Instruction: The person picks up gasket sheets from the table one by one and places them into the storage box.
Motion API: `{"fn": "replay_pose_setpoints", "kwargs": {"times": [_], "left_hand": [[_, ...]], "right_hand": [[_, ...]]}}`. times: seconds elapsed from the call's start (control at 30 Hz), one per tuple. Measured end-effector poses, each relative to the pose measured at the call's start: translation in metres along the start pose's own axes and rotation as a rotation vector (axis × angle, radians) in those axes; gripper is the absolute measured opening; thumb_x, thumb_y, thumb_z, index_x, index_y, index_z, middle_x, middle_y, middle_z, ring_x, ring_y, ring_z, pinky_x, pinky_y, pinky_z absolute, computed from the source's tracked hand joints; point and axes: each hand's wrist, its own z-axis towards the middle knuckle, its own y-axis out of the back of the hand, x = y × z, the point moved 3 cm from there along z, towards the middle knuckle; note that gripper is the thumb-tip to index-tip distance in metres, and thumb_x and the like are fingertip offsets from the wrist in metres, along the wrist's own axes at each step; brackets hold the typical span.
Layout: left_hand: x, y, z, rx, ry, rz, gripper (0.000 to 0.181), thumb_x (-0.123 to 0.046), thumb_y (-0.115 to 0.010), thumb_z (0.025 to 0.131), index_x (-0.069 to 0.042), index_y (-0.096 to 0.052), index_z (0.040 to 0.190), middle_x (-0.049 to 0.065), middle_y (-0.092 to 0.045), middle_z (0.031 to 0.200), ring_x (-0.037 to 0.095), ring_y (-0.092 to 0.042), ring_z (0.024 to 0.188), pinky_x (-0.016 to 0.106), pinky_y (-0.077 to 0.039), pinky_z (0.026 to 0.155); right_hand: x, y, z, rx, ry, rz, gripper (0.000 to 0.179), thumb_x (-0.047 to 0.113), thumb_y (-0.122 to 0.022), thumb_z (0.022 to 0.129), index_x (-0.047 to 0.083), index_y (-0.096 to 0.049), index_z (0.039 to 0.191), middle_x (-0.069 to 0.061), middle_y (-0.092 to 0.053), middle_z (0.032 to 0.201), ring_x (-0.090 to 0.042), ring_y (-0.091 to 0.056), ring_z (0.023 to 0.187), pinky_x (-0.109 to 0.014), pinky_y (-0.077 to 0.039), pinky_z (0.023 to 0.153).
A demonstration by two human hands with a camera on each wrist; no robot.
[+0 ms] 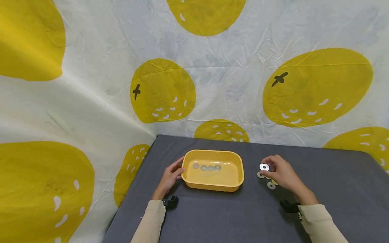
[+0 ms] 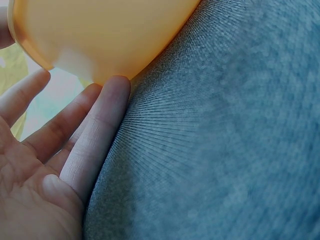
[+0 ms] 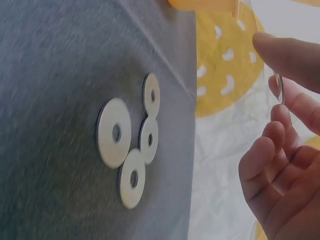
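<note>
- The left hand (image 1: 168, 179) is holding the left end of the yellow tray (image 1: 209, 186), which is sitting near the lower centre of the head frame; its thumb is resting at the rim, its nearly straight fingers touching the outer wall
- Right of centre, the right hand (image 1: 284, 173) is pinching a raised washer (image 1: 267, 168) between thumb and finger
- Four loose washers (image 3: 106, 135) are lying left of centre in the right wrist frame, flat on the grey cloth (image 1: 222, 216)
- Inside the tray, four more washers (image 1: 202, 168) are lying left of its middle
- A fruit-patterned sheet (image 1: 228, 87) is filling the upper head frame
</note>
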Motion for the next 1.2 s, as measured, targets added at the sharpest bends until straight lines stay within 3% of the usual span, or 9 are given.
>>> {"fn": "replay_pose_setpoints", "kwargs": {"times": [0.33, 0.57, 1.2], "left_hand": [[-0.003, 0.0, 0.001, -0.009, 0.016, 0.01, 0.052, -0.021, -0.063, 0.102, -0.034, -0.051, 0.151, 0.013, -0.065, 0.131, 0.026, -0.067, 0.11, 0.036, -0.062, 0.086], [-0.005, 0.0, 0.0, -0.008, 0.014, 0.016, 0.054, -0.021, -0.062, 0.102, -0.029, -0.049, 0.153, 0.015, -0.065, 0.131, 0.024, -0.067, 0.109, 0.036, -0.063, 0.086], [-0.004, 0.0, 0.0, -0.017, 0.022, 0.011, 0.052, -0.022, -0.064, 0.101, -0.034, -0.052, 0.151, 0.012, -0.067, 0.13, 0.025, -0.069, 0.109, 0.037, -0.063, 0.085]], "right_hand": [[0.018, -0.006, 0.016, 0.019, 0.028, 0.025, 0.031, 0.014, -0.079, 0.089, 0.006, -0.065, 0.115, -0.011, -0.055, 0.1, -0.015, -0.045, 0.074, -0.027, -0.04, 0.059], [0.029, -0.013, 0.027, 0.057, 0.03, 0.052, 0.032, 0.015, -0.077, 0.091, 0.006, -0.064, 0.119, -0.014, -0.056, 0.106, -0.018, -0.047, 0.077, -0.029, -0.041, 0.061], [0.083, -0.047, 0.053, 0.114, 0.115, 0.106, 0.029, 0.016, -0.079, 0.09, 0.008, -0.069, 0.116, -0.01, -0.059, 0.102, -0.017, -0.046, 0.072, -0.028, -0.041, 0.06]]}}
